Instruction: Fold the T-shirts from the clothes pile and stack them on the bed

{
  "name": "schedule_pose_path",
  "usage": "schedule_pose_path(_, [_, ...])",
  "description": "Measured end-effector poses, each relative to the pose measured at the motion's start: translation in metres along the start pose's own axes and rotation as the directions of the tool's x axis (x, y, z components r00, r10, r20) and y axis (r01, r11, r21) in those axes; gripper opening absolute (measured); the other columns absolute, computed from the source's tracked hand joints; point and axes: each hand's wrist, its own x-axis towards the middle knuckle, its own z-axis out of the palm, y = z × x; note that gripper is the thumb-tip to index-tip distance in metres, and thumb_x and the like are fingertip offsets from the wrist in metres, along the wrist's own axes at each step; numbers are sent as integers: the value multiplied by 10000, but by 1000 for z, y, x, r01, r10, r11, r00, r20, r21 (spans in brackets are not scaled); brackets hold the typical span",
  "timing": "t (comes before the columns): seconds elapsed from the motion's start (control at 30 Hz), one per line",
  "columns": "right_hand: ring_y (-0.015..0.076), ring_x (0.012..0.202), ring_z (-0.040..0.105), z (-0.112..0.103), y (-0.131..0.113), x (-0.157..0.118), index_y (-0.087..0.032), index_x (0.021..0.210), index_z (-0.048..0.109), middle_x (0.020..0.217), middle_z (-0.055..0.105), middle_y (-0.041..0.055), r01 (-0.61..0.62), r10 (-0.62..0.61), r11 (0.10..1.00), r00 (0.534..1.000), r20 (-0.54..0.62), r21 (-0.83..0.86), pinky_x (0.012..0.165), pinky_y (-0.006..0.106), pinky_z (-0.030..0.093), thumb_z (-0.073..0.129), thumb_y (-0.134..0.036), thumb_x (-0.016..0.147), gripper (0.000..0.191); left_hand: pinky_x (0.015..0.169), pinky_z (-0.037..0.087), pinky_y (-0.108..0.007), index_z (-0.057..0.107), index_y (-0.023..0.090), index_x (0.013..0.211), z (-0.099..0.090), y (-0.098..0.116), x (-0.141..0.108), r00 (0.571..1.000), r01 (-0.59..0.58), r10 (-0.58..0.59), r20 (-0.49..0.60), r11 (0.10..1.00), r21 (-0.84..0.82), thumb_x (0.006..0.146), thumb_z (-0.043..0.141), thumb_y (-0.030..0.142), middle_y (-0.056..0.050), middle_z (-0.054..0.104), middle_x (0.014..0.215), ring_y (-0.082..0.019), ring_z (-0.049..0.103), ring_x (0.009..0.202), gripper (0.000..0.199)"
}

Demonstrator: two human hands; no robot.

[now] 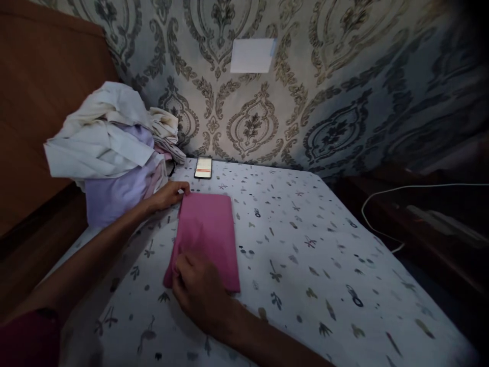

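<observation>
A pink cloth (pixel 212 229), folded into a flat rectangle, lies on the white bed sheet. At its far left corner, my left hand (pixel 170 194) pinches the edge between curled fingers. My right hand (pixel 200 290) is closed on the near left part of the same cloth, and its fingers grip the fabric there. A slight crease runs over the cloth just beyond my right fingers. The cloth's near left corner sticks out a little to the side.
A heap of white and lilac cloths (pixel 103 137) stands at the left, beside a brown wooden panel (pixel 49 76). A lit phone (pixel 203 167) lies near the patterned wall (pixel 252 122). The printed sheet (pixel 298 255) stretches right, toward a white cable (pixel 367 206) over dark furniture.
</observation>
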Motion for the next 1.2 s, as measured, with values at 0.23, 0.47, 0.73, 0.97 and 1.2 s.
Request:
schedule_pose_path(0.23, [204, 761, 584, 7, -10, 8, -133, 958, 640, 910, 684, 109, 47, -33, 985, 995, 89, -164, 646, 321, 426, 573, -175, 896, 100, 853, 483, -339, 631, 196, 918, 2, 4, -1, 1000, 25, -25, -5, 957, 289, 777, 454, 99, -59, 675, 964, -217, 617, 915, 246])
schedule_pose_path(0.47, [219, 921, 661, -13, 23, -4, -158, 981, 686, 958, 743, 80, 254, -243, 962, 964, 107, -96, 857, 360, 483, 501, -250, 1004, 208, 1150, 373, -388, 458, 206, 1460, 59, 85, -16, 977, -183, 162, 137, 969, 163, 1006, 411, 345, -129, 516, 1507, -244, 483, 1374, 477])
schedule_pose_path(0.73, [300, 1506, 293, -3, 27, -26, -91, 1539, 366, 1572, 426, 184, 192, -182, 981, 956, 231, -19, 1253, 499, 182, 525, -676, 922, 865, 1260, 69, -433, 314, 242, 1574, 88, 77, 27, 828, -386, 269, 492, 910, 153, 1009, 358, 584, -83, 314, 1648, -224, 156, 1562, 662])
schedule_pose_path(0.97, [287, 1494, 311, -4, 23, -27, -120, 1512, 405, 1559, 446, 176, 226, -220, 974, 952, 212, -6, 1251, 521, 177, 553, -641, 924, 800, 1216, 185, -438, 387, 198, 1522, 84, 33, 100, 928, -243, 146, 344, 935, 260, 1012, 332, 533, -131, 333, 1637, -259, 248, 1526, 612])
schedule_pose_path(1.2, [277, 1198, 556, -23, 55, -62, -143, 1347, 535, 1285, 618, 180, -165, 176, 984, 950, -259, 67, 994, 493, 479, 402, -390, 1035, 420, 844, 446, -341, 657, 141, 1053, 56, 34, 82, 985, -105, 61, 164, 956, 272, 971, 308, 602, -143, 686, 1057, -249, 616, 945, 584])
